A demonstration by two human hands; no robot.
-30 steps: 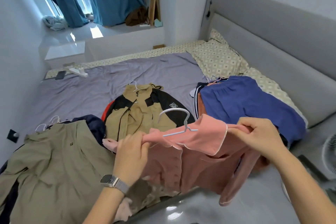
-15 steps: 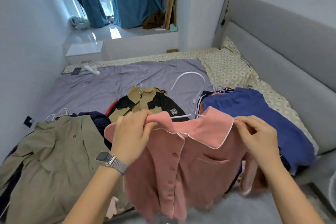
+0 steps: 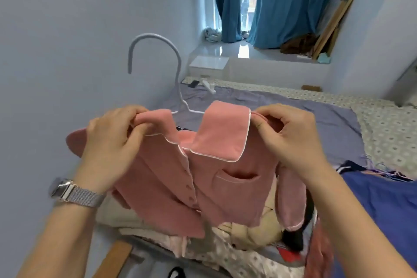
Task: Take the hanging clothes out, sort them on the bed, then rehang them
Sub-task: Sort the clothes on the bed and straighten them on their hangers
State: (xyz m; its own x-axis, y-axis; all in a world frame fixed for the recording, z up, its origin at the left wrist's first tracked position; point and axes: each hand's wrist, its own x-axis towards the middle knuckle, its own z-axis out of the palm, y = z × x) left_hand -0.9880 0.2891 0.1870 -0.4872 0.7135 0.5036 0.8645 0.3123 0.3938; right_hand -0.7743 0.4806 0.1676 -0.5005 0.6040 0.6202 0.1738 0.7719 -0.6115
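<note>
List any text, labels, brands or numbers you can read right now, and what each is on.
None readable.
Pink shirt: no tag, logo or print shows; left hand and right hand hold its shoulders.
Wristwatch: face turned away, nothing legible.
Hanger: plain, no markings.
Clothes on the bed: no legible print.

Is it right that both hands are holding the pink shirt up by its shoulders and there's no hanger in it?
Not quite. Both the left hand and right hand do grip the pink shirt at its shoulders, but a hanger is in it: the head view shows its hook rising from the collar.
</note>
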